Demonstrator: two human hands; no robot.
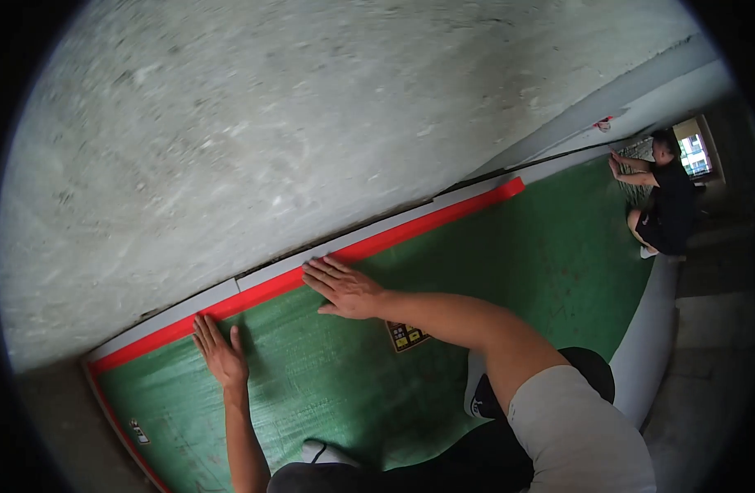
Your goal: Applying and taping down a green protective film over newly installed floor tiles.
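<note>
A long strip of red tape (427, 228) runs along the edge of a glossy green floor sheet (509, 263), beside a pale grey border strip (180, 311) at the wall's foot. My left hand (221, 355) lies with fingers stretched out, its tips on the red tape. Farther right, my right hand (345, 290) rests flat across the tape, fingers extended toward the grey border. Neither hand grips anything. The tape's far end stops partway along the sheet's edge. Under my right forearm, a dark label with yellow patches (406, 335) shows in part.
A bare concrete wall (254, 140) rises directly beyond the tape. At the far right, another person (672, 201) in dark clothes crouches with hands near the wall, close to a window (695, 154). Grey flooring (644, 345) borders the green sheet on the right. My feet are on the sheet.
</note>
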